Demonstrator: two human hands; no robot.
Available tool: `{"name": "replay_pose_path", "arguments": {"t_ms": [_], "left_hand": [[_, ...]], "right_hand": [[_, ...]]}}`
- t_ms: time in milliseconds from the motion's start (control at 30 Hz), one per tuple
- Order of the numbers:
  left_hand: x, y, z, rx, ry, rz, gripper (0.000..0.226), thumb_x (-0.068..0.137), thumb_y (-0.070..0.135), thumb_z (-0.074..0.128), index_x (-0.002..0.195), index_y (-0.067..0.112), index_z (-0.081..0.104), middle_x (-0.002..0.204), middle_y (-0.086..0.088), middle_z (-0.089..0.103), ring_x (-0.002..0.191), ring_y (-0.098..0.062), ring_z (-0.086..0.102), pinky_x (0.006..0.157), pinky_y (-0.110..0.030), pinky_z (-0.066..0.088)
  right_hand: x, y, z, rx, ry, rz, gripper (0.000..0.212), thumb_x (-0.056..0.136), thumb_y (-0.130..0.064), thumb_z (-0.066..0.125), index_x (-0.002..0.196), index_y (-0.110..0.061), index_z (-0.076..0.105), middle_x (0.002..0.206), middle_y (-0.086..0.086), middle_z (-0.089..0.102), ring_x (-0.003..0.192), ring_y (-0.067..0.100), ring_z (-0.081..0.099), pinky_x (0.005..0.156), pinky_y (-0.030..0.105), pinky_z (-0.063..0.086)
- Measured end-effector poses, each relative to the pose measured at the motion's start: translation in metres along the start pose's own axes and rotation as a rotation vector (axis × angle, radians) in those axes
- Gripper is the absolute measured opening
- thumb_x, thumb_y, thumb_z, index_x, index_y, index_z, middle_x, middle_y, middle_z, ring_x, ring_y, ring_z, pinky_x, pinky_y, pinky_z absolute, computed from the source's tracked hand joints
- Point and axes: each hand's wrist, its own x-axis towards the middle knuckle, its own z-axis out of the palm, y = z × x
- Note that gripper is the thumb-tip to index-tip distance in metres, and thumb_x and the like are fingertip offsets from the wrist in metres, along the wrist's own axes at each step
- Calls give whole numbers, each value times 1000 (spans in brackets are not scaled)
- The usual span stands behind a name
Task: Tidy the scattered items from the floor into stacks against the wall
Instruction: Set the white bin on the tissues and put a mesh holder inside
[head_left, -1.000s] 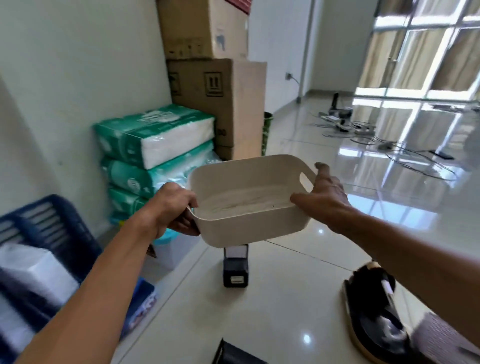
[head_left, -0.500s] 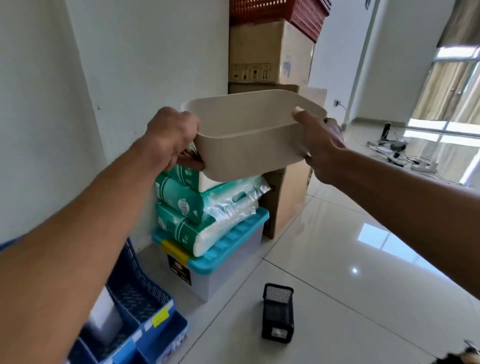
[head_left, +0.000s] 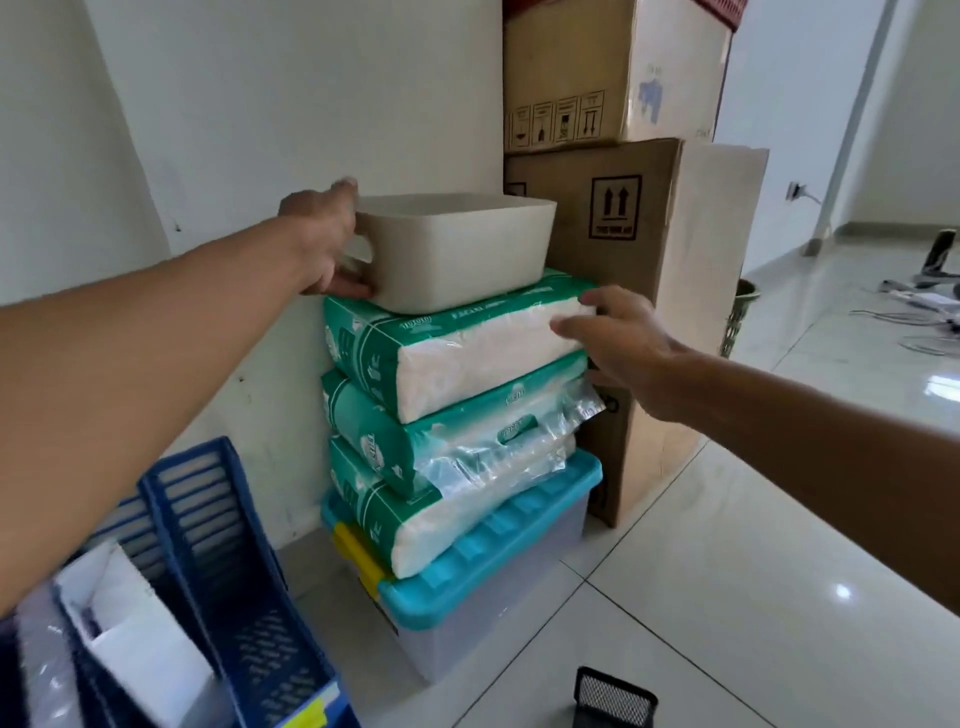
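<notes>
Around us: cardboard boxes (head_left: 649, 291) stacked at 3 o'clock of the bin, blue file tray (head_left: 228, 582) at 7, black mesh pen holder (head_left: 615, 701) at 5.
Bin: our beige plastic bin (head_left: 457, 249) sits atop three tissue packs (head_left: 447, 415) on a teal-lidded tub (head_left: 493, 571), against the wall.
Left hand (head_left: 322, 239): we grip the bin's handle end.
Right hand (head_left: 623, 348): fingers loosely spread, off the bin, fingertips seemingly at the top pack's end.

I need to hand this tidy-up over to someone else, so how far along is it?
Done: the beige bin sits on the tissue packs stacked against the wall. In hand: the left hand grips the bin's end; the right hand is open by the top pack. Left: the black mesh holder stands on the floor.
</notes>
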Motion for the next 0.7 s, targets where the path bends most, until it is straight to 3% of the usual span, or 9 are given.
{"name": "replay_pose_path", "arguments": {"t_ms": [100,167,233,300,433,533,633,700], "left_hand": [[8,-13,9,-50,60,29,69,68,69,65,112,16,57,104,-8,65,87,-27,69,71,-42,61],[8,-19,13,-41,92,77,90,52,70,72,122,16,53,109,-7,64,92,-25,68,78,-42,60],[10,-20,18,-70,114,130,80,58,62,76,118,14,54,105,-9,65,91,-25,69,77,-42,61],[12,-16,22,-89,159,169,65,70,59,73,110,12,53,106,-10,66,90,-26,69,78,-41,61],[6,-18,33,-61,201,127,61,86,65,52,118,13,54,114,-8,62,101,-30,64,88,-43,57],[-14,-30,39,-92,250,111,61,91,63,43,121,11,55,110,-5,60,96,-25,63,84,-42,58],[-62,-57,33,-38,445,304,30,93,44,46,88,15,49,91,4,54,75,-10,51,68,-22,45],[-102,-93,28,47,501,479,21,91,34,50,81,17,46,77,7,52,70,-14,50,65,-27,42]], "right_hand": [[-3,35,-10,-9,-73,73,44,89,-23,67,130,-19,51,119,3,57,95,14,60,68,30,55],[-9,55,-15,-28,-120,123,36,92,-16,64,126,-15,53,105,0,59,85,9,58,60,25,50],[-15,78,-18,-52,-170,188,21,92,-14,62,113,-13,58,101,3,60,88,16,58,74,39,57],[-22,99,-17,-71,-209,258,12,92,-13,62,104,-14,61,101,8,59,91,22,55,90,48,52],[-38,136,-11,-124,-331,364,30,90,-13,65,119,-14,60,110,11,61,98,22,59,79,38,54],[-53,155,-2,-195,-452,423,31,88,-16,68,118,-15,60,113,11,61,103,24,59,87,40,55],[-74,174,14,-353,-506,415,43,83,-24,74,122,-15,58,113,5,56,102,21,56,83,35,53],[-86,185,24,-482,-541,385,61,79,-36,77,130,-13,53,118,5,52,103,19,51,83,31,47]]}}
